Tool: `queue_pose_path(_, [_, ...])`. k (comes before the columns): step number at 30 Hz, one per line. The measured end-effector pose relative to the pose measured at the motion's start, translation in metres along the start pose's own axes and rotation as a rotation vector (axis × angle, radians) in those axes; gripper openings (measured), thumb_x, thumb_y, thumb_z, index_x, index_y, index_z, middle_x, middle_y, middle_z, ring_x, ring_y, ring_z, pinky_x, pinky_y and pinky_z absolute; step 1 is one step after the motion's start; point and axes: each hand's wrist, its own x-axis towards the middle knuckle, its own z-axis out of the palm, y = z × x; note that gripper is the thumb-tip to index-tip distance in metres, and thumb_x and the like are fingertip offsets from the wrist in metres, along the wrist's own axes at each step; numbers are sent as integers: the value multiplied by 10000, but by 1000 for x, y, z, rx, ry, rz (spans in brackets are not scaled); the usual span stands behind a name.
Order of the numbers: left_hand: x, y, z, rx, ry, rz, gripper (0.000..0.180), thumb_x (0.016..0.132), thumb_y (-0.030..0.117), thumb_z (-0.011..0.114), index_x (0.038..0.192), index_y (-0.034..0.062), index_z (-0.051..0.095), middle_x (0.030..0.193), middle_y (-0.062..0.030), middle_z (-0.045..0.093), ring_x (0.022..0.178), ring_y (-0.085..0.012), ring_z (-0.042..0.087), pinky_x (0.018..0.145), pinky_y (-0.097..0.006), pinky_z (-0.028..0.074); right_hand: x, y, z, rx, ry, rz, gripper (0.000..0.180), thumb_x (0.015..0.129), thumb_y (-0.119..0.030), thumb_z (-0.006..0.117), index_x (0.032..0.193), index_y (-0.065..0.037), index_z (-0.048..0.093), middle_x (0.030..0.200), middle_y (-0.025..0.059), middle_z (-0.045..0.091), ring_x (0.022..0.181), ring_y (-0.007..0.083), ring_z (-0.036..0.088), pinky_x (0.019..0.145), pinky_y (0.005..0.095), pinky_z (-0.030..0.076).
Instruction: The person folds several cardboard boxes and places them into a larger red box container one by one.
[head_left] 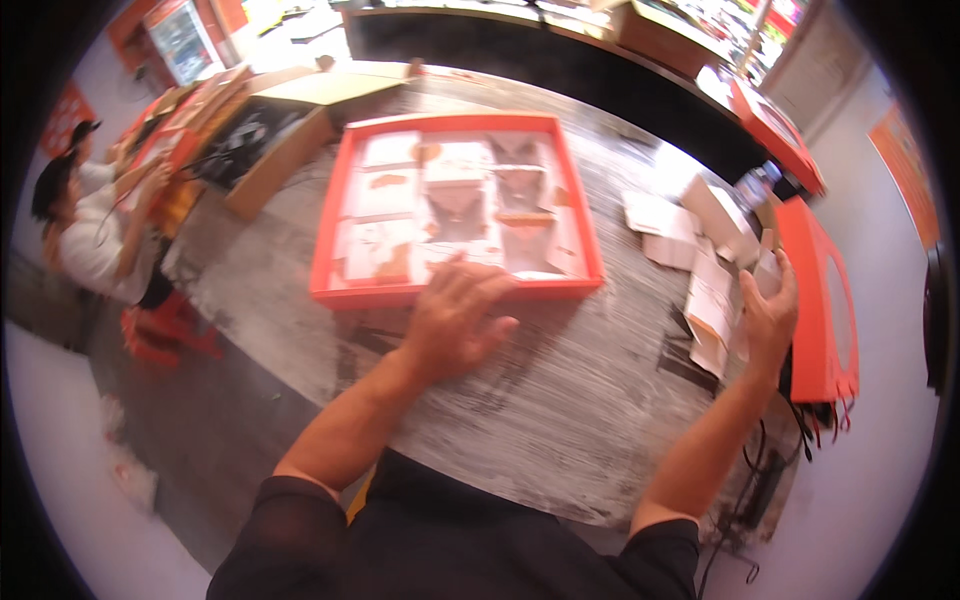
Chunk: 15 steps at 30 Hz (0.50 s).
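A shallow red-orange box (330, 215) lies face up on the table in front of me. Small white cartons (385, 190) fill part of its inside, and several open compartments (530, 245) show between them. My left hand (455, 315) is at the box's near edge, fingers spread and reaching over the rim, with nothing in its grip. Out to the right, my right hand (770, 320) has its thumb and fingers around a small pale carton (767, 272), partly hidden by the hand. Beside it lies a loose pile of folded white cartons (710, 300).
Another red box with an oval window (825, 310) stands at the table's right edge, with cables (770, 470) below it. A plastic bottle (757, 183) is behind the pile. An open brown carton (285, 165) sits far left, near other people (100, 230).
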Motion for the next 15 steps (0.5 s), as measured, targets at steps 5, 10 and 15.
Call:
queue_pose_path(5, [-18, 2, -10, -644, 28, -156, 881, 847, 331, 840, 1519, 13, 366, 1421, -205, 536, 1261, -324, 589, 1040, -465, 489, -46, -179, 24, 137, -179, -309, 684, 756, -132, 821, 1381, -23, 564, 1295, 176, 621, 1184, 390, 559, 1044, 466, 420])
queue_pose_path(10, [-18, 4, 11, -1044, -93, -143, 1327, 722, 437, 922, 1630, 70, 26, 1591, -204, 336, 1416, -303, 440, 1122, -444, 418, -108, -237, 34, 454, -314, -517, 750, 761, -209, 821, 1408, 10, 511, 1251, 199, 594, 1190, 403, 543, 1060, 509, 378])
queue_pose_path(15, [-18, 17, -10, -1266, -203, -293, 1418, 724, 415, 927, 1621, 109, -127, 1590, -223, 305, 1411, -309, 428, 1145, -438, 393, -137, -239, 47, 667, -413, -398, 805, 780, -216, 828, 1448, 28, 450, 1338, 201, 565, 1263, 387, 522, 1133, 505, 349])
